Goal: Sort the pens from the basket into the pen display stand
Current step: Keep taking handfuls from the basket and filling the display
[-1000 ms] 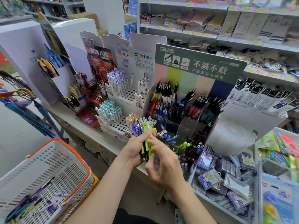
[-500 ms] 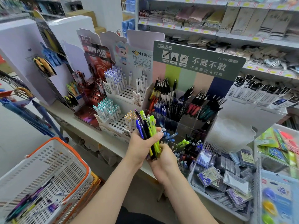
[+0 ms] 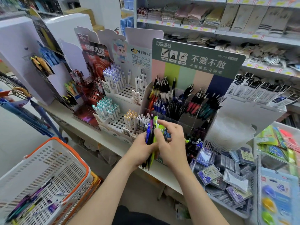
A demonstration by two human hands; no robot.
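Item: person seen from own head camera, comprising two hands, two forearms and one garment.
Left hand [image 3: 141, 150] and right hand [image 3: 172, 143], both bare, at the centre of the frame. Left forearm [image 3: 108, 189] and right forearm [image 3: 193, 192], bare from the wrist down to the lower edge of the frame. One dark garment [image 3: 129, 215], black or near black, plain cloth, showing between the forearms at bottom centre; its cut cannot be told.

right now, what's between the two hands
A bundle of pens, blue, purple, black and lime: the left hand grips it, the right hand pinches the tops. The head view shows it.
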